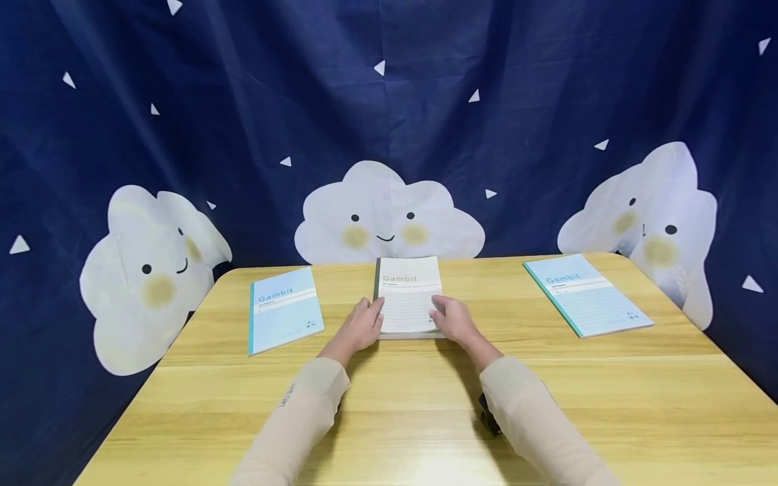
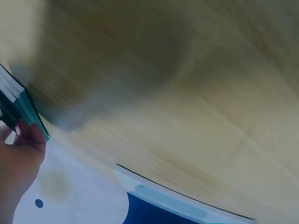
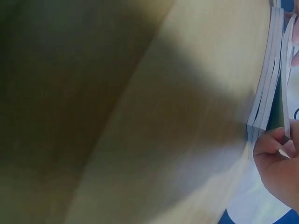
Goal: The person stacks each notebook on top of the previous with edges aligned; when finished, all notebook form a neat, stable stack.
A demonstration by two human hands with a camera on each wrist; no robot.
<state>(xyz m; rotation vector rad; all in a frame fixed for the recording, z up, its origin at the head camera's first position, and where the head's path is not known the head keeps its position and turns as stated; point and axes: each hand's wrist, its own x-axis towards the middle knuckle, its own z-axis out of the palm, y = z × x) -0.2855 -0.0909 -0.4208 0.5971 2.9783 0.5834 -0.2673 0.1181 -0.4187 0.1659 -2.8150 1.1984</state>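
A grey-and-white Gambit notebook [image 1: 410,307] with a dark spine lies uppermost on a stack of notebooks [image 3: 265,93] at the table's far middle. My left hand [image 1: 363,324] grips its left edge; in the left wrist view the fingers reach beside the stack's green spines [image 2: 27,108]. On the opposite edge, my right hand [image 1: 454,320] pinches the same notebook between thumb and fingers. The right wrist view shows a narrow gap between this top notebook [image 3: 286,88] and those under it. Most of the lower notebooks are hidden beneath it.
One light-blue Gambit notebook [image 1: 286,314] lies to the left of the stack, another [image 1: 586,297] to the right. Both rest on the wooden table [image 1: 413,405]. A dark blue curtain [image 1: 516,81] with cloud faces hangs behind the far edge.
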